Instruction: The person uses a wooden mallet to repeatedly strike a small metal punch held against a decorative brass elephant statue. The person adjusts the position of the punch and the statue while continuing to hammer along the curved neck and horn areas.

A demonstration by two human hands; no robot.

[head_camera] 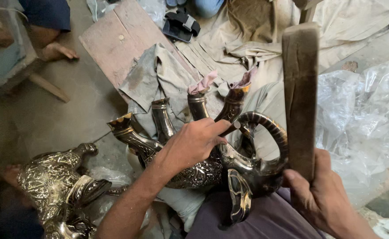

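An engraved brass elephant figure (247,170) lies upside down on my lap, its legs and curled trunk pointing up. Cloth scraps are stuffed into two of the legs. My left hand (194,141) rests on the figure's belly and pinches a thin metal punch (235,127) against the base of the trunk. My right hand (323,197) grips a long dark wooden mallet bar (300,97), raised upright to the right of the figure and not touching it.
A second engraved brass figure (57,186) lies at the lower left. A wooden plank (115,40) with grey cloth runs behind. Clear plastic sheeting (362,119) covers the right side. Another person's bare foot (57,52) and black sandals (181,24) lie beyond.
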